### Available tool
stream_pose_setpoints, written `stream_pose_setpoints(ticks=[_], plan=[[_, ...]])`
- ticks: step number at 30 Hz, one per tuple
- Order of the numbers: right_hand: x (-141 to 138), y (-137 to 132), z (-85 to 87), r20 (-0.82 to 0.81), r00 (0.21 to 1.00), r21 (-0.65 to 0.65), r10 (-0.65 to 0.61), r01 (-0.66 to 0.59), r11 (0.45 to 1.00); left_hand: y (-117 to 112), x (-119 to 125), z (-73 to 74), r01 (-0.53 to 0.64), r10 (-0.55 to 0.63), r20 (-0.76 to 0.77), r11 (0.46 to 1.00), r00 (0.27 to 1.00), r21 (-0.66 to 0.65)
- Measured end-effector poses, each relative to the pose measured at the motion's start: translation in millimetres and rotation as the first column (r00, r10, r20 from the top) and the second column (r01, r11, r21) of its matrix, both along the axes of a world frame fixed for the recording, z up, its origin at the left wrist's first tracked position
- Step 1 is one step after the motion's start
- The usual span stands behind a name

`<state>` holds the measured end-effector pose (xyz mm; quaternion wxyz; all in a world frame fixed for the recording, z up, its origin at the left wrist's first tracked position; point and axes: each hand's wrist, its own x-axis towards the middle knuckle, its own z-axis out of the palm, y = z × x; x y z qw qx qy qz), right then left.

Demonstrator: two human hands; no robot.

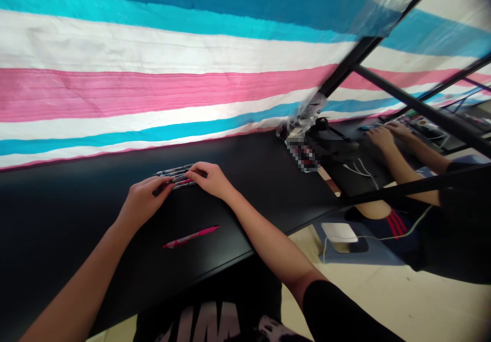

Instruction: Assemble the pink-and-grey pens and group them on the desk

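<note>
Several slim pens (pixel 176 171) lie side by side on the black table, grey and dark with a bit of pink or red among them. At their left end, my left hand (pixel 144 198) has its thumb and fingers closed on the row. My right hand (pixel 210 178) pinches the same row from the right, its fingertips bent over the near pens. Fingers cover both ends, so which pens each hand grips is partly hidden. Nearer to me, a pink-red pen (pixel 192 236) rests alone on the tabletop, apart from both hands.
Behind the black table (pixel 245 173) hangs a striped sheet (pixel 164 91). To the right are a clear plastic bag (pixel 307 114), a blurred-out item (pixel 304 155) and black metal bars (pixel 406 101). Beyond them, another person's hands (pixel 383 136) work at a table, above a blue-grey stool (pixel 368 250).
</note>
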<state>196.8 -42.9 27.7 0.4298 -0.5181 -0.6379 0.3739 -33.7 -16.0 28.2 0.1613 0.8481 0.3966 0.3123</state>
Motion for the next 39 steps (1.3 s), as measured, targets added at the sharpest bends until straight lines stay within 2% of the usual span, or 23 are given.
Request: stream_pose_setpoints(ticks=[4, 10, 17, 24, 30, 35, 39], plan=[[-1.3, -0.6, 1.1, -0.029, 0.999, -0.019, 0.026, -0.026, 0.999, 0.1, 0.1, 1.0, -0.022, 0.022, -0.002, 1.0, 1.0, -0.01], [2.1, -0.5, 1.0, 0.066, 0.998, 0.029, 0.007, -0.009, 1.0, -1.5, 1.4, 0.4, 0.01, -0.01, 0.007, 1.0, 1.0, -0.012], [-0.2, -0.3, -0.3, -0.028, 0.999, -0.021, 0.037, -0.038, 0.999, 0.8, -0.9, -1.0, -0.005, 0.005, 0.01, 1.0, 1.0, 0.001], [2.3, -0.3, -0.7, 0.075, 0.997, 0.028, 0.013, -0.015, 0.999, -2.0, 1.0, 1.2, 0.014, -0.014, 0.006, 1.0, 1.0, -0.016], [0.2, -0.2, -1.4, 0.002, 0.998, -0.013, 0.058, -0.058, 0.998, -1.1, -0.1, 0.8, -0.003, 0.003, 0.011, 1.0, 1.0, -0.022], [0.6, -0.9, -0.5, 0.084, 0.996, 0.008, 0.042, -0.043, 0.999, -1.5, -1.2, -2.3, 0.05, -0.05, 0.02, 0.999, 0.999, -0.003], [1.6, -1.2, -0.8, 0.111, 0.99, -0.044, 0.084, -0.079, 0.996, -1.5, -1.8, -2.5, 0.074, -0.075, 0.032, 0.997, 0.997, 0.027]])
